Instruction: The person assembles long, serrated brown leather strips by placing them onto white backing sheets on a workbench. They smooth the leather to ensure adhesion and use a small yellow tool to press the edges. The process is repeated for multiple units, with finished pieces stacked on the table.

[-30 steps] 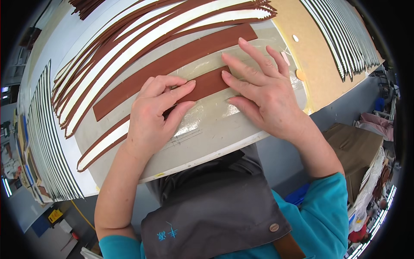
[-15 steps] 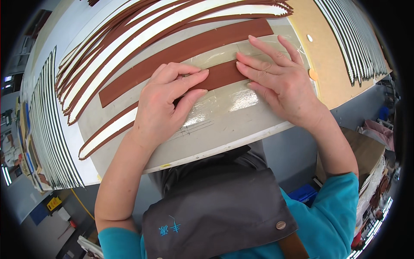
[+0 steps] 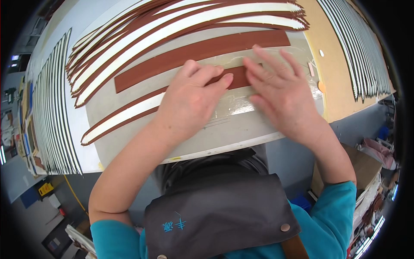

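Observation:
A brown strip (image 3: 237, 78), leather-like, runs left to right on the table under both my hands. Its left stretch shows a white middle between brown edges; between my hands only its brown face shows. My left hand (image 3: 187, 97) is closed on it, thumb and forefinger pinching along its edges. My right hand (image 3: 284, 95), slightly blurred, is spread with its fingers apart at the strip's right part, hiding that end. Whether those fingertips touch it I cannot tell. Just beyond lies a flat, plain brown strip (image 3: 198, 52).
Farther back lies a pile of brown-edged white strips (image 3: 185, 31) with jagged ends. Rows of thin dark-and-white strips stand at the left (image 3: 54, 116) and right (image 3: 355, 56). A grey board (image 3: 125, 151) covers the near table; a round tan piece (image 3: 321, 87) lies right of my right hand.
My left hand has slid right along the strip, so less brown face shows between the hands. My right hand has shifted slightly right and blurred. The whole view has also shifted.

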The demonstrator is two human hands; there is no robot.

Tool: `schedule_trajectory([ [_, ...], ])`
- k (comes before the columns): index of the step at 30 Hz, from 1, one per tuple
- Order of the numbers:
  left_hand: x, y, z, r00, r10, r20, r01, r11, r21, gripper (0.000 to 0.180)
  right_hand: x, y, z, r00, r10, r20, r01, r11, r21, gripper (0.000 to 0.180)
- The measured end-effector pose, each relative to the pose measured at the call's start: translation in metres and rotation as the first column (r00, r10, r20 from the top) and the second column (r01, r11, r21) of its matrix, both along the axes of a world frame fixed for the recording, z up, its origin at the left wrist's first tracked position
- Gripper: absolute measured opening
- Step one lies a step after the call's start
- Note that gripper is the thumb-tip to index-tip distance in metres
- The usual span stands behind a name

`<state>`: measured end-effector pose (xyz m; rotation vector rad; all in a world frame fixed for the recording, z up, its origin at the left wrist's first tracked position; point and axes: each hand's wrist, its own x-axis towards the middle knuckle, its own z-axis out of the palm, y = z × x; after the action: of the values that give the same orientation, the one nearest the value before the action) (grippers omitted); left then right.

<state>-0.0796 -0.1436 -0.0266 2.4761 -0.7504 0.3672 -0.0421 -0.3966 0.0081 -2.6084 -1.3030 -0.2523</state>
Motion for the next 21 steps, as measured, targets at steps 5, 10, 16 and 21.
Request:
schedule_trajectory([
  [5,-0.018,-0.003,0.005,0.989,0.114,0.099,-0.132,0.970,0.205,0.042,-0.007,0.010,-0.005,0.996,0.018,-0.085,-0.023,0.998,-0.054,0.062],
  [10,-0.036,0.010,0.007,0.981,0.182,0.063,-0.193,0.934,0.301,0.045,0.006,-0.011,0.002,0.999,-0.003,-0.048,-0.004,0.989,-0.145,0.065],
  [16,-0.041,0.013,0.009,0.970,0.239,0.041,-0.239,0.914,0.328,0.045,0.009,-0.026,0.002,0.999,-0.029,-0.024,0.025,0.990,-0.142,0.059],
  [21,-0.037,0.011,0.005,0.979,0.201,0.043,-0.206,0.953,0.222,0.040,-0.003,-0.020,-0.019,0.994,-0.105,0.005,0.105,0.994,0.029,0.050],
])
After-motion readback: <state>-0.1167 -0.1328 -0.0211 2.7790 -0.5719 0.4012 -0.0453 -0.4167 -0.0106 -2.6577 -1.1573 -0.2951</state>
